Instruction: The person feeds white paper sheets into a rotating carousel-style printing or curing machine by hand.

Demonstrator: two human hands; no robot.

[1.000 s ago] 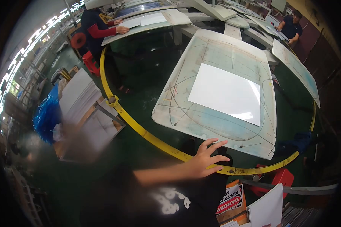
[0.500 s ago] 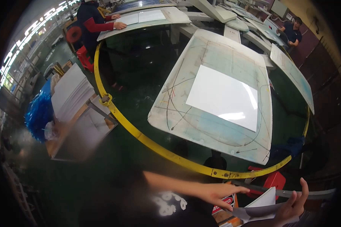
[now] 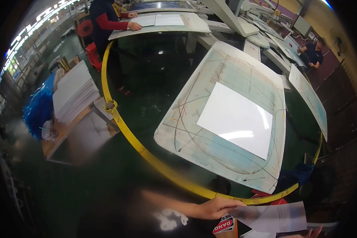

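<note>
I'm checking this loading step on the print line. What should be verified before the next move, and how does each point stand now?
1. Left hand grips the loose sheet: ok.
2. Right hand on the sheet: cannot tell, only fingertips show.
3. Pallet free for a sheet: not ok, a white sheet lies on it.
4. Yellow rail clear of hands: ok.
5. Co-worker's hand off the far pallet: not ok.

Dark green floor (image 3: 146, 103), curved yellow rail (image 3: 123, 127), perhaps windows (image 3: 12, 51) at left
</note>
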